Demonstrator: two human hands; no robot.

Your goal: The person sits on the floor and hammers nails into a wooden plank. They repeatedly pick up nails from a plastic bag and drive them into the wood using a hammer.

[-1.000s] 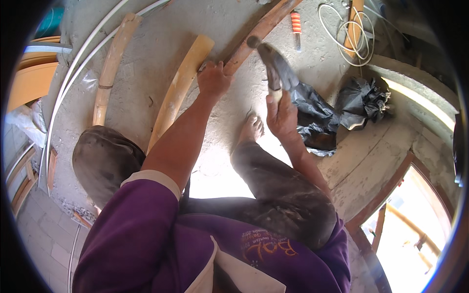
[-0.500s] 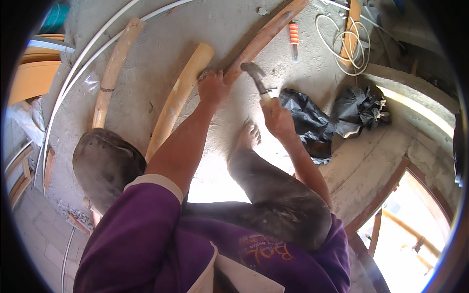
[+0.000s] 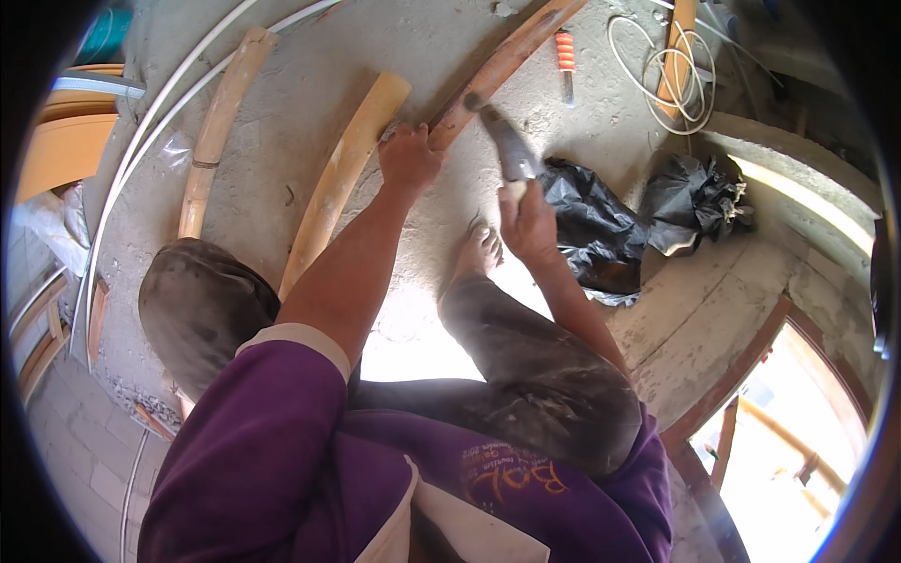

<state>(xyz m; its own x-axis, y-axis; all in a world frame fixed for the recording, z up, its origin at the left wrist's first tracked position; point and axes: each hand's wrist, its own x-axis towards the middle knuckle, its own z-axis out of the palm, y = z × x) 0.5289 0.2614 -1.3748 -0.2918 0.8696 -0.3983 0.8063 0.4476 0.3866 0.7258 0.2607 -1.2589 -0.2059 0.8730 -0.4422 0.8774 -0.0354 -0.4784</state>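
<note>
My right hand (image 3: pixel 528 223) grips a hammer (image 3: pixel 511 150) by its pale handle. The blurred hammer head is at the right edge of a long reddish-brown wooden plank (image 3: pixel 507 66); whether it touches the wood I cannot tell. At the plank's near end my left hand (image 3: pixel 410 161) is closed on the wood, its fingertips partly hidden. Just left of that hand lies a pale curved wooden piece (image 3: pixel 343 174). A chisel-like tool with an orange-red ribbed handle (image 3: pixel 565 54) rests on the floor beyond the hammer.
Another pale pole (image 3: pixel 216 141) and white tubing (image 3: pixel 141 141) lie to the left. Black plastic sheeting (image 3: pixel 591 220) is beside my right forearm. A coiled white cable (image 3: pixel 690 84) lies at the far right, over an orange-brown board. My bare foot (image 3: pixel 481 251) is between my arms.
The hammer has swung and turned, its head now slightly farther up along the plank. My right hand has shifted a little; my left hand stays at the plank's end.
</note>
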